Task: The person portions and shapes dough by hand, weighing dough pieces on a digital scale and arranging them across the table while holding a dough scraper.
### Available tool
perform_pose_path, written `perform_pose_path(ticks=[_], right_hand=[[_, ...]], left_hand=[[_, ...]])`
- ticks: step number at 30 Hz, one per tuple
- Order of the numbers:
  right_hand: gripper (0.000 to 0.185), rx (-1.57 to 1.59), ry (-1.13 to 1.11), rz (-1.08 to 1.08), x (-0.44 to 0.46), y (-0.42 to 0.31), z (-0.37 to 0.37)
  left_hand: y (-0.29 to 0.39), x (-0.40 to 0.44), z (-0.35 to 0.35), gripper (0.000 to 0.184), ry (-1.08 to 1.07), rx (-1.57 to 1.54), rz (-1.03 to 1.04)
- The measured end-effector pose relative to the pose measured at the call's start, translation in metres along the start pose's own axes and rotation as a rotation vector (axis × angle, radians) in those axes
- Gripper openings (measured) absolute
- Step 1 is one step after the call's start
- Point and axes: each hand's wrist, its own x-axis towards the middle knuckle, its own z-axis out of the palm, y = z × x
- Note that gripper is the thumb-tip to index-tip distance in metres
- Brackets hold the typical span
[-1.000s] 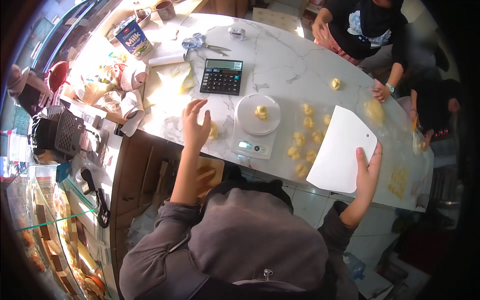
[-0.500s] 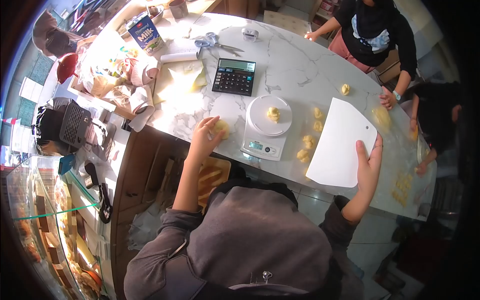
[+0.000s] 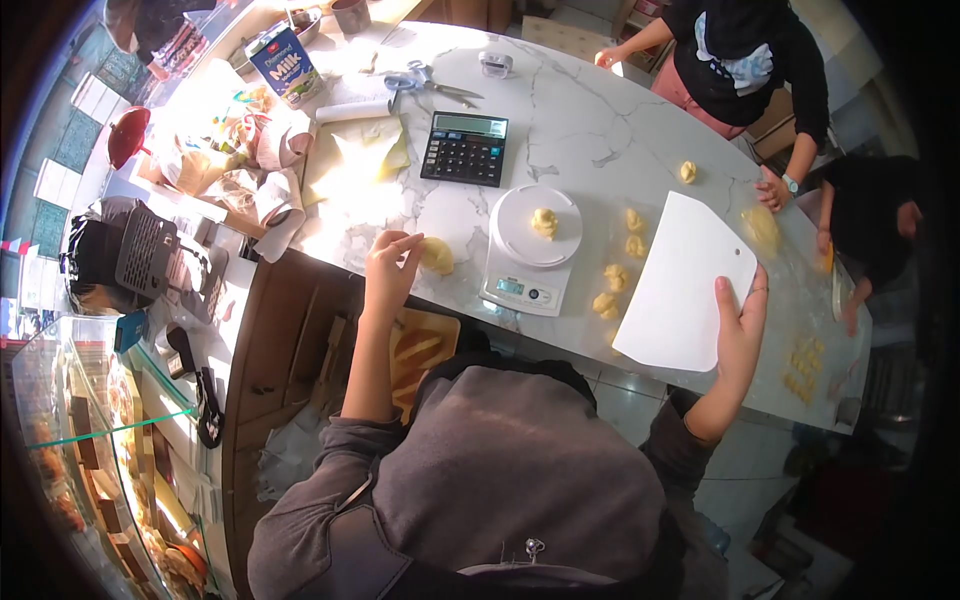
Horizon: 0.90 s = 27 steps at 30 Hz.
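My left hand (image 3: 393, 262) is just left of a lump of yellow dough (image 3: 437, 256) on the table. Its thumb and fingers are drawn together in a pinch; what lies between them, if anything, is too small to make out. My right hand (image 3: 738, 315) grips the right edge of a large white dough scraper (image 3: 675, 290) with a small hole near one corner. Between the hands stands a white kitchen scale (image 3: 524, 293). One piece of dough (image 3: 543, 224) rests on its round pan. Several dough pieces (image 3: 615, 277) line up between scale and scraper.
Beyond the scale lie a black calculator (image 3: 464, 149), scissors (image 3: 432, 86) and a milk carton (image 3: 285, 64). A box of crumpled wrappings (image 3: 235, 150) sits at left. Across the table, a person in black (image 3: 755, 65) rests a hand near bagged dough (image 3: 761, 232); another person (image 3: 872, 215) is farther right.
My left hand has shifted slightly left and up off the dough lump, its fingers coming closer together. The right hand and scraper are nearly unmoved.
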Motion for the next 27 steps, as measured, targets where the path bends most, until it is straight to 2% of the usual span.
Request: perform_pose_path(ticks=[4,7,8,9,11,13,15,19,24,27], right_hand=[[0.049,0.222,-0.053,0.056,0.001,-0.022,0.05],[0.042,0.23,-0.262,-0.071,-0.002,-0.018,0.128],[0.044,0.164,-0.319,-0.188,-0.006,-0.017,0.155],[0.048,0.205,-0.418,-0.084,-0.012,-0.016,0.181],[0.05,0.051,-0.272,-0.409,-0.021,-0.007,0.229],[0.052,0.154,-0.364,-0.205,-0.03,-0.013,0.25],[0.046,0.086,-0.468,-0.013,-0.034,-0.022,0.255],[0.05,0.115,-0.347,-0.176,-0.038,-0.007,0.273],[0.048,0.162,-0.162,-0.273,-0.034,-0.008,0.292],[0.047,0.189,-0.072,-0.173,-0.018,-0.008,0.3]], left_hand=[[0.005,-0.005,-0.005,0.015,0.03,-0.054,-0.016],[0.006,-0.009,-0.01,0.015,0.036,-0.086,-0.084],[0.006,-0.01,-0.011,0.015,0.032,-0.094,-0.109],[0.005,-0.012,-0.011,0.016,0.028,-0.104,-0.135],[-0.001,-0.014,-0.01,0.016,0.03,-0.176,-0.192],[-0.002,-0.016,-0.009,0.016,0.038,-0.245,-0.244],[-0.001,-0.018,-0.007,0.016,0.051,-0.313,-0.291],[-0.003,-0.018,-0.006,0.015,0.112,-0.228,-0.254],[-0.002,-0.01,-0.01,0.013,0.16,0.019,0.038],[0.007,-0.013,-0.011,0.012,0.151,0.06,0.128]])
